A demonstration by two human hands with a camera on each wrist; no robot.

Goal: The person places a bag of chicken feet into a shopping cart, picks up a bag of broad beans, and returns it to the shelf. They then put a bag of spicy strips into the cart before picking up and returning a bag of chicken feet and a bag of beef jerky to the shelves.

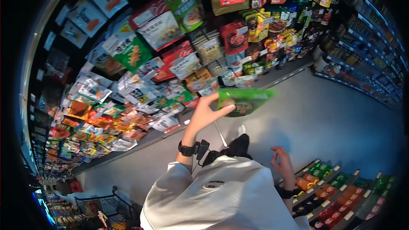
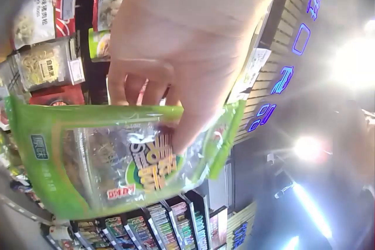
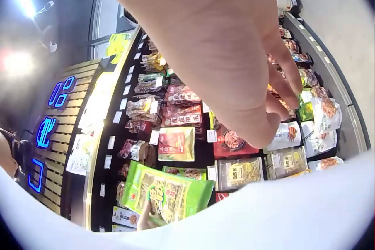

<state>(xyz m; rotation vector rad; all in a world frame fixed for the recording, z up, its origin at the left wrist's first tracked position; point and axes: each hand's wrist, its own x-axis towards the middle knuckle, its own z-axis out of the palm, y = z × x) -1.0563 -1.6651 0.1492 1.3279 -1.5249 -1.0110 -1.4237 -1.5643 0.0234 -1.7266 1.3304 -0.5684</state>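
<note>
My left hand (image 1: pixel 208 113) pinches a green snack bag (image 1: pixel 251 102) by one edge, thumb on its face, in front of the shelf. In the left wrist view the thumb of the hand (image 2: pixel 176 56) lies across the printed front of the bag (image 2: pixel 111 168), which has a clear window. My right hand (image 1: pixel 282 162) hangs at my right side with loosely bent fingers and holds nothing. The right wrist view shows that hand (image 3: pixel 217 50) large and near, with the green bag (image 3: pixel 170 194) below it, away from its fingers.
Hanging snack packs (image 1: pixel 157 30) fill the shelf ahead and to the left. A bottle rack (image 1: pixel 336 191) stands at the lower right, a shopping cart (image 1: pixel 106 204) at the lower left. More shelves (image 1: pixel 366 51) stand at the far right, past the grey floor (image 1: pixel 324 110).
</note>
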